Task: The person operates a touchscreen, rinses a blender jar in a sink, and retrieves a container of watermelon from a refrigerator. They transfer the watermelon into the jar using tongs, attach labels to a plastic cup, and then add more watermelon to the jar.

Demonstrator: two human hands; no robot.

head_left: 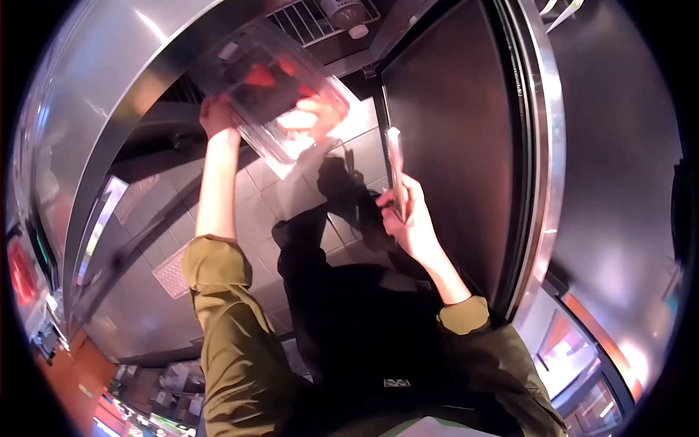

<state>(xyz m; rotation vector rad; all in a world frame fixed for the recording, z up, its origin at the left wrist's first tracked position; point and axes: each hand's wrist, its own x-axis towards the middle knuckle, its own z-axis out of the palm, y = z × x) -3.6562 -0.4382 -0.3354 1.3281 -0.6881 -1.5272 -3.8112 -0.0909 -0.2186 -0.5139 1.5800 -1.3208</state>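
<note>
My left hand [218, 116] is closed on the near left edge of a clear plastic container [271, 149]. Red pieces [260, 76] and paler, brightly lit pieces [298, 120] show inside it; their kind is not clear. The container is tilted at the opening of a fridge, partly in front of the wire shelf. Lower and to the right, my right hand [413, 224] is wrapped round a slim, shiny, upright utensil [395, 156]. Its exact kind cannot be made out. The utensil is apart from the container.
An open fridge door [451, 124] with a dark inner panel stands close to my right hand. A bottle with a white cap [345, 14] sits on a wire shelf [295, 25]. Below is a tiled floor [255, 211] with a small grate [172, 274].
</note>
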